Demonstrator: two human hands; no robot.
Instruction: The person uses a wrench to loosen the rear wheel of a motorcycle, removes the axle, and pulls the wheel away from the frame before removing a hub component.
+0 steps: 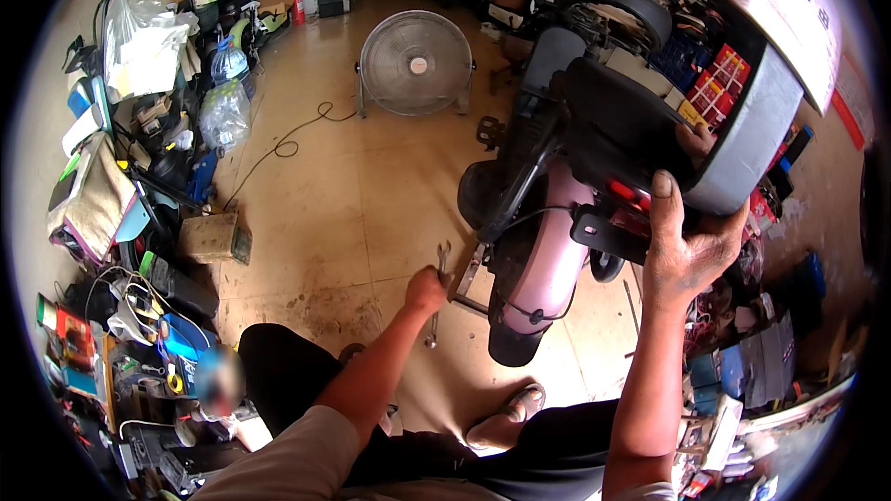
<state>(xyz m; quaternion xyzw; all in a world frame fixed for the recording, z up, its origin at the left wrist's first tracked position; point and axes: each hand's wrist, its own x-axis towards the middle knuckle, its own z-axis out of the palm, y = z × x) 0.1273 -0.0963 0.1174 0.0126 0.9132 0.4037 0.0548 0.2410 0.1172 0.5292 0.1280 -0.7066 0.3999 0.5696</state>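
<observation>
My left hand (427,291) is closed around a double-ended wrench (443,260), whose two ends stick out above and below the fist. Close to its right is the rear of a scooter with a pink rear fender (549,255), a black mudflap and a red tail light (629,193). Over on the right, my right hand (685,255) grips the lower edge of a pink and grey top case (756,134) behind the black seat. Its thumb points up, and part of its fingers is hidden by the case.
A round floor fan (417,63) stands ahead, its black cable (288,142) trailing left across the tiled floor. A cardboard box (215,237) sits beside the cluttered left wall. Parts and boxes crowd the right side. A red fire extinguisher (298,6) stands at the back.
</observation>
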